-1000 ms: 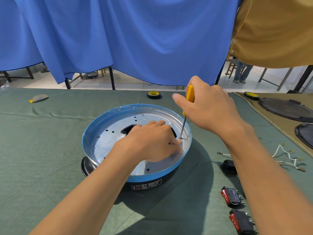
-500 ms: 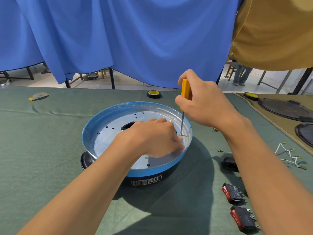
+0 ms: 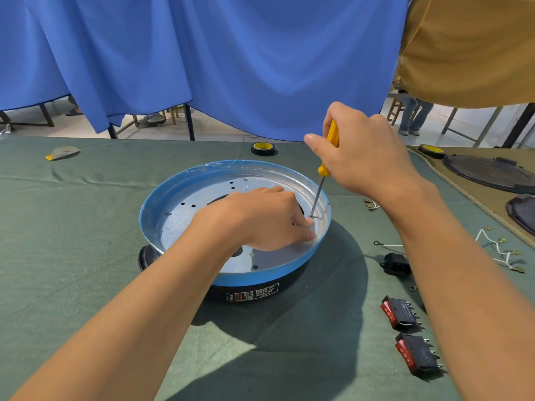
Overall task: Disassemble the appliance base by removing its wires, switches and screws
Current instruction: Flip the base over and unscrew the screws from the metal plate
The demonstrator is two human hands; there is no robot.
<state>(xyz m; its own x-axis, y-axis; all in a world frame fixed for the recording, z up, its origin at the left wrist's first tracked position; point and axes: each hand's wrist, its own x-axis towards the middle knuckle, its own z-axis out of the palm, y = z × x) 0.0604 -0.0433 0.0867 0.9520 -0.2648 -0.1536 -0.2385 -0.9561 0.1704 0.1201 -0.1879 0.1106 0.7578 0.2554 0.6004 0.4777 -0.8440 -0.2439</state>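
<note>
- Yellow-handled screwdriver [image 3: 323, 171], gripped by the right hand [image 3: 366, 160], stands tip-down on a screw [image 3: 311, 216] inside the appliance base [image 3: 260, 274], mid-table.
- Left hand [image 3: 260, 224] curls beside that screw, probably steadying; whether it pinches anything, I cannot tell.

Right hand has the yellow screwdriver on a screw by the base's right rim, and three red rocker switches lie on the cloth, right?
Only two red rocker switches, not three, lie on the green cloth, as the head view shows. The right hand does hold the yellow screwdriver on a screw by the right rim of the appliance base.
</note>
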